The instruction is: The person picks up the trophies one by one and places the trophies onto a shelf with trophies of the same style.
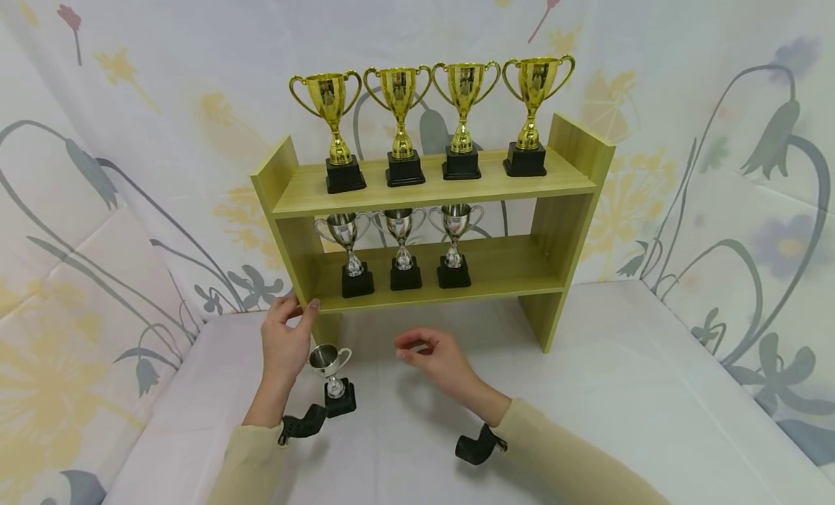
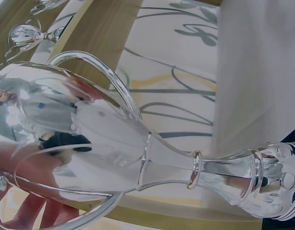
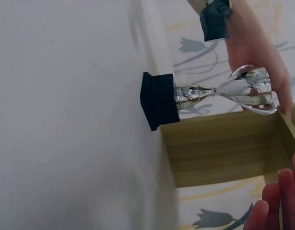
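A two-tier wooden shelf (image 1: 509, 264) stands on the white table. My left hand (image 1: 287, 345) grips its left side panel near the lower board, thumb on the inner side and fingers outside. Beside that wrist, a small silver trophy cup (image 1: 335, 387) with a black base stands upright on the table. The left hand hides part of its left side in the head view. Its shiny bowl (image 2: 89, 129) fills much of the left wrist view. My right hand (image 1: 446, 364) hovers in front of the shelf, fingers loosely bent, holding nothing.
Several gold trophies (image 1: 465, 85) on black bases line the top board. Three silver trophies (image 1: 403, 226) stand on the lower board, towards its left and middle. A flower-patterned cloth (image 1: 685, 128) hangs behind and at both sides. The white tabletop (image 1: 613, 389) extends to the right.
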Demonstrator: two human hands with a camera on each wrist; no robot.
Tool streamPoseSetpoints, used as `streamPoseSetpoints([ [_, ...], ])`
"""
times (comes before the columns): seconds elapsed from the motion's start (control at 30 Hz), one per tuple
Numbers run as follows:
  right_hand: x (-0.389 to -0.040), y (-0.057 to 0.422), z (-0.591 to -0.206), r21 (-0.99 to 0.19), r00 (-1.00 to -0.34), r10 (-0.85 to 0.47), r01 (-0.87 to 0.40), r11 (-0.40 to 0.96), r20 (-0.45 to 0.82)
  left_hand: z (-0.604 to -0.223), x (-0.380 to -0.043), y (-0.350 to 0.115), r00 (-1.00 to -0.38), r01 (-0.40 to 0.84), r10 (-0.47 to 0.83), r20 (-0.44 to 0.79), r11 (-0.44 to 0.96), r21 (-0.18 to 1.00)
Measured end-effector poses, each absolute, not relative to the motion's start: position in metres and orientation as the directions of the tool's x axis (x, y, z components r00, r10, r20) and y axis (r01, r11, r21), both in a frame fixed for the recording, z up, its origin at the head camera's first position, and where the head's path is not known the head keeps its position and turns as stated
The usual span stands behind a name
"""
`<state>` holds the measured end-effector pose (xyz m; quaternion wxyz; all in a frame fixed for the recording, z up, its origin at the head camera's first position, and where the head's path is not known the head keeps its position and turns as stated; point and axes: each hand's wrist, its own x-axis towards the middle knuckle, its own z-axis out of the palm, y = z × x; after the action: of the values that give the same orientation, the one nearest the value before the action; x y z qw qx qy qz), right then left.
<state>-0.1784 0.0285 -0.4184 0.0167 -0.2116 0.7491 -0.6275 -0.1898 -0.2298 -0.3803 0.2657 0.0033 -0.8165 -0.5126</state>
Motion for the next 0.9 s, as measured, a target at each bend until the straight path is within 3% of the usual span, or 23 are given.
streamPoseSetpoints([
  [0.9,-0.178,-0.01,-0.449,-0.965,-0.895,-0.382,-0.261,0.029,0.231,-0.383,-0.193,-0.231,-0.85,0.281,-0.27,0.453,0.495,0.822],
])
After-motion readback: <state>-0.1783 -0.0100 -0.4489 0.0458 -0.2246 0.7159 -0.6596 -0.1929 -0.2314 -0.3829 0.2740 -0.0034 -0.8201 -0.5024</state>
